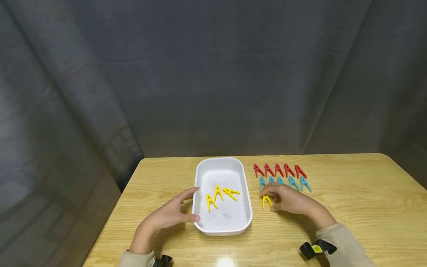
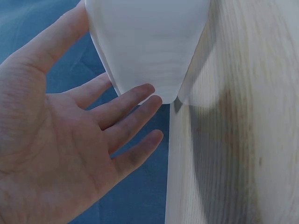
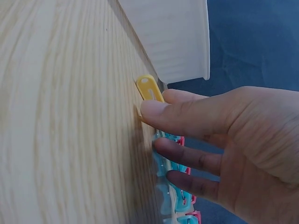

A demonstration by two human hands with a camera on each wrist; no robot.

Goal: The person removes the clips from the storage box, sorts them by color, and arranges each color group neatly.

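Observation:
A white tray stands on the table with three yellow clothespins lying on its floor. My left hand is at the tray's left side, its thumb and index finger spread apart along the rim. In the left wrist view, the other fingers of my left hand extend loosely beside the tray's wall. Right of the tray, my right hand pinches another yellow clothespin between thumb and index finger, low over the wood. The right wrist view shows this yellow clothespin with the thumb across it.
Behind my right hand lies a row of blue clothespins, partly covered by the hand. A row of red clothespins lies farther back. The wooden table ends at a dark grey curtain.

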